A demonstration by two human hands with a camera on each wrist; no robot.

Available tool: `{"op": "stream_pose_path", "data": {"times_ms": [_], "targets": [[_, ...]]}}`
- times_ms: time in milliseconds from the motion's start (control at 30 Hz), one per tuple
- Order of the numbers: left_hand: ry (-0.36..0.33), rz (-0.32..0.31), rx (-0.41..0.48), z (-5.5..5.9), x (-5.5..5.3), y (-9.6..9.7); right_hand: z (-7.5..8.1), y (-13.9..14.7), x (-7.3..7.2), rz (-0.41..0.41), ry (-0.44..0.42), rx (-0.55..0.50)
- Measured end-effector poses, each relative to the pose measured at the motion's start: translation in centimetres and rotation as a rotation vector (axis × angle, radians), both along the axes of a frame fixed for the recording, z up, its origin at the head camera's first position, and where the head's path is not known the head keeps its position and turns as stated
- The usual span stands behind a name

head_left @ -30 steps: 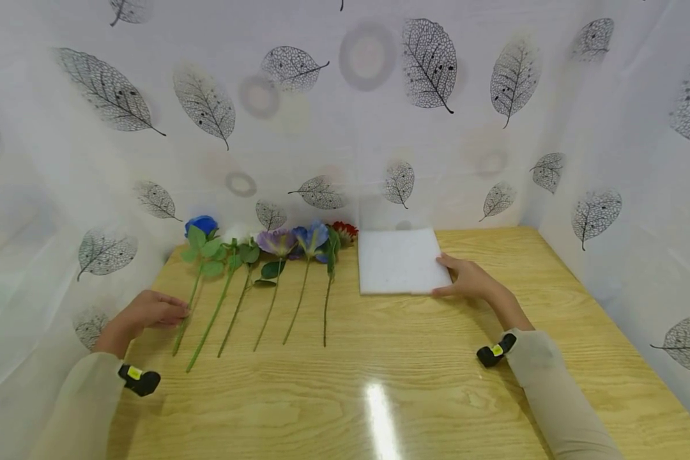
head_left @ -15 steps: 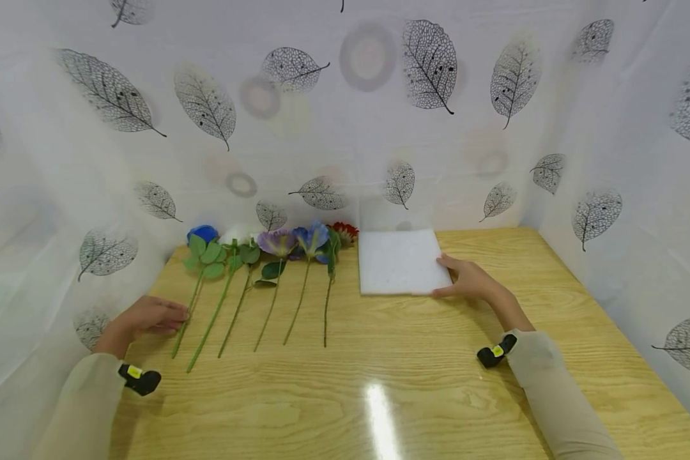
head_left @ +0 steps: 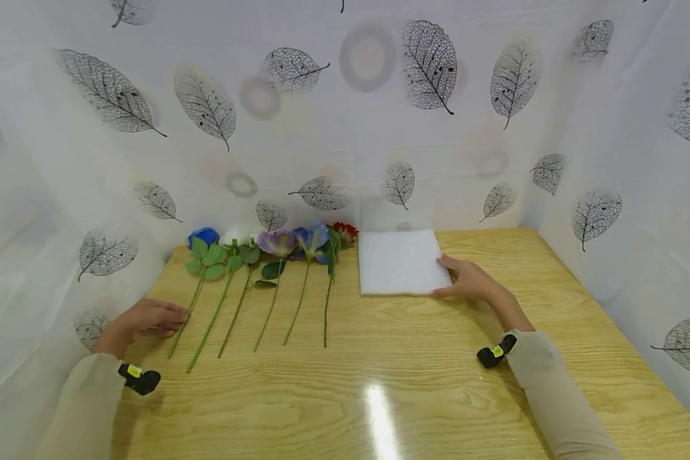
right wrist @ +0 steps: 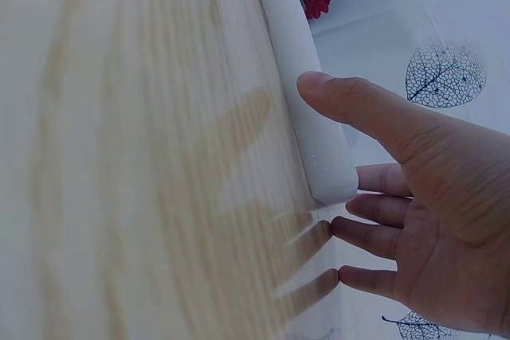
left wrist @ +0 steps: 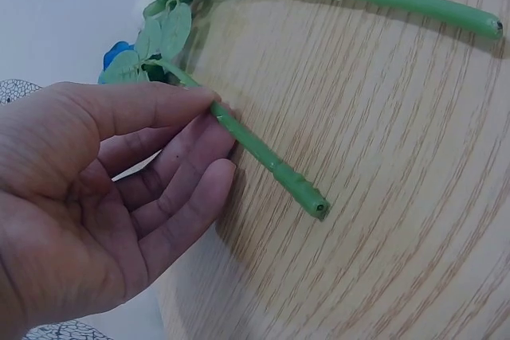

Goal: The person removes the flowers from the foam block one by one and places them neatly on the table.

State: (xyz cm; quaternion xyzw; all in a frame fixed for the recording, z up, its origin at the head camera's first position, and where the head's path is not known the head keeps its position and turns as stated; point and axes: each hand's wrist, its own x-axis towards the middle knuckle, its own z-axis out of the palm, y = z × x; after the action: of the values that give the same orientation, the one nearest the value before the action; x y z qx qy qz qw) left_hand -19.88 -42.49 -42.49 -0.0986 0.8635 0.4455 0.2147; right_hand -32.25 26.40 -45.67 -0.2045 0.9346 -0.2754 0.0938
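Observation:
My left hand (head_left: 152, 318) pinches the green stem of a blue rose (head_left: 203, 236) between thumb and fingertips, at the left end of a flower row. In the left wrist view the stem's cut end (left wrist: 319, 208) sticks out past the thumb, over the table. My right hand (head_left: 471, 281) is at the near right corner of a white foam slab (head_left: 402, 262). In the right wrist view the thumb (right wrist: 351, 101) rests on the slab's front edge, and the fairly straight fingers spread along its right end, partly hidden behind it.
Beside the rose lie several long-stemmed flowers: a white one (head_left: 233, 234) mostly lost against the curtain, a purple one (head_left: 277, 243), a blue-violet one (head_left: 312, 239) and a red one (head_left: 345, 231). A leaf-printed white curtain (head_left: 322, 128) borders the wooden table (head_left: 299, 409).
My left hand has drawn the blue rose slightly toward me, its bloom sinking lower and its stem end shifting left. The right hand and the foam slab have stayed in place.

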Motion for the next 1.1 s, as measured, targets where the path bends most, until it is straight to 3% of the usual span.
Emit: {"op": "stream_pose_path", "data": {"times_ms": [533, 1100], "targets": [[-0.033, -0.014, -0.014, -0.3, -0.45, -0.56, 0.05, -0.12, 0.09, 0.002, 0.008, 0.002], [-0.068, -0.038, -0.033, 0.42, -0.55, 0.06, 0.17, -0.2, 0.07, -0.002, 0.004, -0.003]]}}
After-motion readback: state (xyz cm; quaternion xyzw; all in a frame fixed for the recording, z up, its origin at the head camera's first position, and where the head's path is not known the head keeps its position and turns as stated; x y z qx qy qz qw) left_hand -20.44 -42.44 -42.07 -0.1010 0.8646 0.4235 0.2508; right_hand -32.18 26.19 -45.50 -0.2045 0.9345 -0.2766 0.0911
